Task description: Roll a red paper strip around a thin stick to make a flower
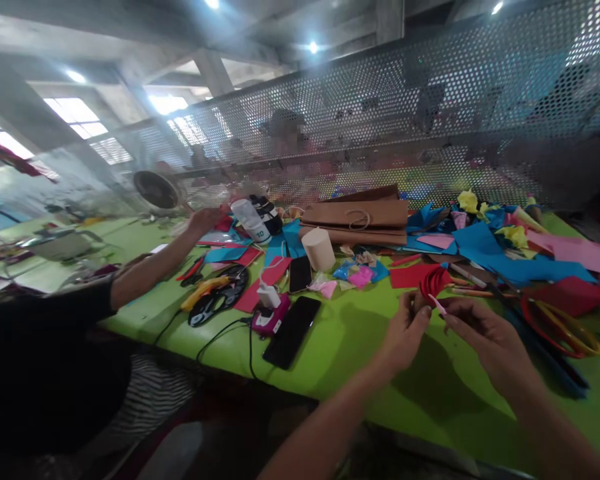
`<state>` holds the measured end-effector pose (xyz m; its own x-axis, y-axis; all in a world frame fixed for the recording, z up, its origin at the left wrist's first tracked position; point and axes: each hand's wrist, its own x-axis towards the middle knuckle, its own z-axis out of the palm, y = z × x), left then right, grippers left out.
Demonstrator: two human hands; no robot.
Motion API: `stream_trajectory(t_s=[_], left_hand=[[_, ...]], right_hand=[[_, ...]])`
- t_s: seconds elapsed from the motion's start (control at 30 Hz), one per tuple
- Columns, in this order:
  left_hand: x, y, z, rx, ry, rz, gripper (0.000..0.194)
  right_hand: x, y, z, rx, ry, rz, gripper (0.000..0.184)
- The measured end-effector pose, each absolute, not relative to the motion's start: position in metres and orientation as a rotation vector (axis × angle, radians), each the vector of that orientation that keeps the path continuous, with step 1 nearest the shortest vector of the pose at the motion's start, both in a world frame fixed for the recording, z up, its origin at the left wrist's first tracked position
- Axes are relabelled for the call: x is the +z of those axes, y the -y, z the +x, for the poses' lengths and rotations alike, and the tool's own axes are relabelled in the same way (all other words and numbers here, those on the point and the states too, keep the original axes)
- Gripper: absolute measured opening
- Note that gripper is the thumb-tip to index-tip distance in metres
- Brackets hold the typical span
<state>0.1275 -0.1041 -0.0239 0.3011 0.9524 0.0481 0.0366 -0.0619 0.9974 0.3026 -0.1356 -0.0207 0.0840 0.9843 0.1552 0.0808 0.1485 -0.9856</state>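
My left hand (410, 328) is closed on a red paper flower (433, 280), pinching it from below above the green table. Beside it, my right hand (480, 330) pinches a thin light-pink strip (437, 305) between thumb and fingers. The strip's upper end meets the lower edge of the flower. Behind the hands lies a flat piece of red paper (405, 276). Scissors with red and yellow handles (570, 330) rest to the right of my right hand.
A black phone (293, 333) and a purple power socket (271, 319) lie left of my hands. Further back are a cream roll (319, 249), brown paper (355, 220) and blue sheets (510, 250). A co-worker's arm (160, 263) reaches over the table at left. A perforated metal screen (360, 120) stands behind.
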Motion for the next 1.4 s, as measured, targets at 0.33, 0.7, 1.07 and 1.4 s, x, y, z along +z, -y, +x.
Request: stream_trajectory(t_s=[0.33,0.7,1.07,1.4], left_hand=[[-0.034,0.100,0.128,1.078,-0.714,1.213,0.040],[-0.035,0.103,0.125,1.037,-0.677,1.166,0.050],[-0.034,0.104,0.125,1.025,-0.751,1.108,0.052],[-0.033,0.105,0.125,1.012,-0.718,1.097,0.048]], right_hand=[[-0.015,0.138,0.295,0.914,1.338,-1.237,0.027],[-0.016,0.136,0.292,0.784,1.416,-1.213,0.023],[-0.009,0.138,0.288,0.713,1.481,-1.200,0.018],[-0.017,0.139,0.287,0.470,1.635,-1.176,0.006]])
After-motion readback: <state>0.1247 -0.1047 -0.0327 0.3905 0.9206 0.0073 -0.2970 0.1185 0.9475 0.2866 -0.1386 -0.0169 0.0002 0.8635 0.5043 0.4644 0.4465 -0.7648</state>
